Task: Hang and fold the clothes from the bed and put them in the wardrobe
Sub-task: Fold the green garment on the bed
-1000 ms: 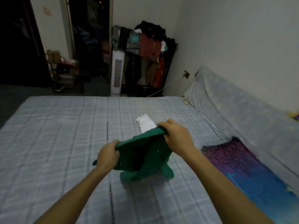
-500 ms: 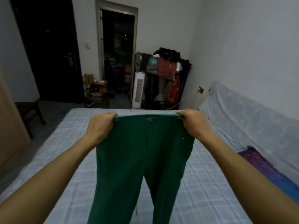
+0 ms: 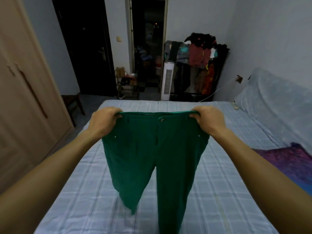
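Note:
A pair of green trousers (image 3: 152,149) hangs full length in front of me, front side facing me, button at the waist. My left hand (image 3: 103,122) grips the left end of the waistband and my right hand (image 3: 207,120) grips the right end, stretching it flat. Both legs dangle above the bed (image 3: 228,191), which has a pale blue checked sheet. The wardrobe (image 3: 25,102), light wood with closed doors, stands at the left.
A purple and blue pillow (image 3: 290,162) lies at the bed's right edge beside a covered headboard (image 3: 273,98). Beyond the bed stand a white tower fan (image 3: 168,80), a loaded clothes rack (image 3: 200,58), a small shelf (image 3: 127,86), a dark stool (image 3: 74,105) and an open doorway.
A second ago the trousers were bunched low over the bed in both hands. I have lifted and spread them by the waistband, and my view has risen; the white item is hidden behind them.

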The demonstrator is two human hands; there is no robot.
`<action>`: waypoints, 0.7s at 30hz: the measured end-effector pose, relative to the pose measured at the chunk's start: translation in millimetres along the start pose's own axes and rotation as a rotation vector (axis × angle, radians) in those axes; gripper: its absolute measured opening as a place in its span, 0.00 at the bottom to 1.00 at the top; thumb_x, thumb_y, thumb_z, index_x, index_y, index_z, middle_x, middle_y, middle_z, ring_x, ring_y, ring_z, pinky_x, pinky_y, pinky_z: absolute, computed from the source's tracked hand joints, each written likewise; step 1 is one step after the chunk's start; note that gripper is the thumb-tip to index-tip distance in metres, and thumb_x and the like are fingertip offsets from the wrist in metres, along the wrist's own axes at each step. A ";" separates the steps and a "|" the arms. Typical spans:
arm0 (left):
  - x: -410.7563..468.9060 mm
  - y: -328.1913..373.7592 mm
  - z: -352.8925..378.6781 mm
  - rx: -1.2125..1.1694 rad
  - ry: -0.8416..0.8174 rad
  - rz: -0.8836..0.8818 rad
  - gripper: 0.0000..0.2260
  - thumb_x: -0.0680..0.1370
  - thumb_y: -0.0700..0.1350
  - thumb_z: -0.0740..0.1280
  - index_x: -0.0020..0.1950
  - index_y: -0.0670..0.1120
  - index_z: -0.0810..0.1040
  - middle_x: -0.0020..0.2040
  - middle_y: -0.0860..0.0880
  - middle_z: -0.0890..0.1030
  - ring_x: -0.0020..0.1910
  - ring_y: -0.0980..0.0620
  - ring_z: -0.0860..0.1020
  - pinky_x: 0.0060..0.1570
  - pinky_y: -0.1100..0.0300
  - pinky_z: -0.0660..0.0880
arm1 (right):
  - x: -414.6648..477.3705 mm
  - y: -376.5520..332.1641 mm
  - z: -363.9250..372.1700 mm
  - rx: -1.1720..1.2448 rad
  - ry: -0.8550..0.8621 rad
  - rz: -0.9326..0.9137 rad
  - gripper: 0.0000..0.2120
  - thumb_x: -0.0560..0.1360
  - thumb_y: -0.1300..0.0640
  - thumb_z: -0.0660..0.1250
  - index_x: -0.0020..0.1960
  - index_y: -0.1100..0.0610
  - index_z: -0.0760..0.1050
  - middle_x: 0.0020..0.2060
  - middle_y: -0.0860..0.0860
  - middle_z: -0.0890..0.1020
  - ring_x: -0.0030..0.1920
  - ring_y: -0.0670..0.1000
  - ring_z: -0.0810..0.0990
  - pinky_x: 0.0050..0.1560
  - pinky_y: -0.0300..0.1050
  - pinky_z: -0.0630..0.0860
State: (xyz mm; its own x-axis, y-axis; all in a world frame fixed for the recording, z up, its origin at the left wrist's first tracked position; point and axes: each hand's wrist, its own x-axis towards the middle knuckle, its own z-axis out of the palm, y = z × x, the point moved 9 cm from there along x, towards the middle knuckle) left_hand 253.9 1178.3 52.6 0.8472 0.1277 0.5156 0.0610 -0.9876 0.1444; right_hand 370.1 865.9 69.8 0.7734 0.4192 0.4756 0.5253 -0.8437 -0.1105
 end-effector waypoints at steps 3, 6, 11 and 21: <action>0.4 -6.8 9.1 -0.024 -0.030 -0.021 0.06 0.78 0.45 0.65 0.52 0.50 0.81 0.48 0.48 0.83 0.48 0.43 0.79 0.41 0.50 0.76 | 5.0 1.4 7.3 -0.019 0.006 -0.008 0.10 0.77 0.48 0.65 0.52 0.50 0.81 0.45 0.52 0.84 0.47 0.57 0.80 0.39 0.46 0.71; 12.6 -10.3 25.5 -0.069 -0.057 -0.025 0.06 0.77 0.45 0.66 0.52 0.49 0.82 0.47 0.47 0.84 0.47 0.43 0.79 0.42 0.51 0.76 | 22.3 9.0 17.4 -0.062 0.026 0.015 0.10 0.77 0.48 0.64 0.53 0.50 0.81 0.45 0.53 0.84 0.47 0.58 0.79 0.38 0.47 0.70; 49.5 -27.1 62.6 -0.193 -0.123 -0.091 0.05 0.77 0.45 0.67 0.50 0.49 0.82 0.46 0.49 0.83 0.46 0.45 0.79 0.41 0.53 0.75 | 80.8 18.4 48.7 -0.142 0.047 0.014 0.09 0.76 0.49 0.66 0.50 0.52 0.82 0.43 0.55 0.84 0.45 0.60 0.80 0.42 0.50 0.74; 90.5 -19.2 178.3 -0.679 -0.595 -0.190 0.49 0.65 0.67 0.71 0.77 0.57 0.45 0.74 0.47 0.62 0.71 0.49 0.65 0.65 0.52 0.67 | 167.4 -105.0 133.6 -0.133 0.225 -0.453 0.06 0.66 0.56 0.69 0.41 0.50 0.83 0.34 0.51 0.82 0.33 0.56 0.79 0.41 0.49 0.72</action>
State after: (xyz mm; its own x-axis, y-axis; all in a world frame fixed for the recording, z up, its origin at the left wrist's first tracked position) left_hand 423.5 1192.6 -54.0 0.9978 0.0293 -0.0593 0.0638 -0.6654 0.7438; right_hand 491.7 1069.5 44.4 0.3760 0.6817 0.6277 0.7287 -0.6359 0.2542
